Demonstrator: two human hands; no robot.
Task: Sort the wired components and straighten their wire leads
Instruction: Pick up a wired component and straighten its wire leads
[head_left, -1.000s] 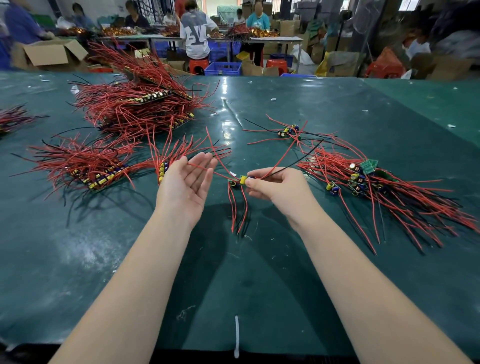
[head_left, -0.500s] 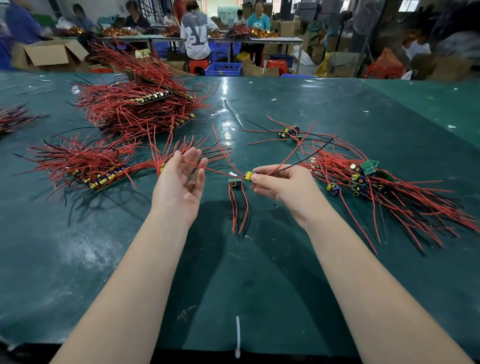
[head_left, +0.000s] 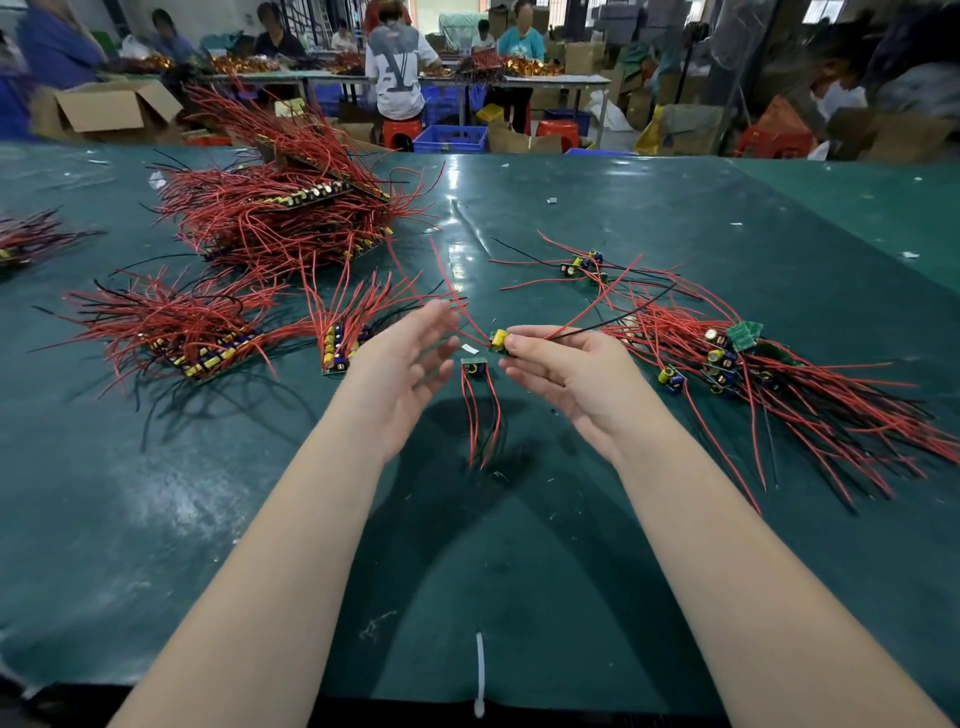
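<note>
The right hand (head_left: 566, 364) pinches a small yellow-capped component (head_left: 500, 340) above the surface (head_left: 519, 545), its red leads (head_left: 457, 301) running toward the left hand (head_left: 402, 358), which hangs spread and blurred, holding nothing. Lead-straightening appears under way; next the left fingers likely need to stroke a lead outward. A second component (head_left: 474, 367) lies just below; the unsorted pile (head_left: 779, 384) sits right.

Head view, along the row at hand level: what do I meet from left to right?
Flat sorted bundle → small upright bundle → left hand → loose component on the mat → right hand pinching a yellow component → unsorted pile.
</note>
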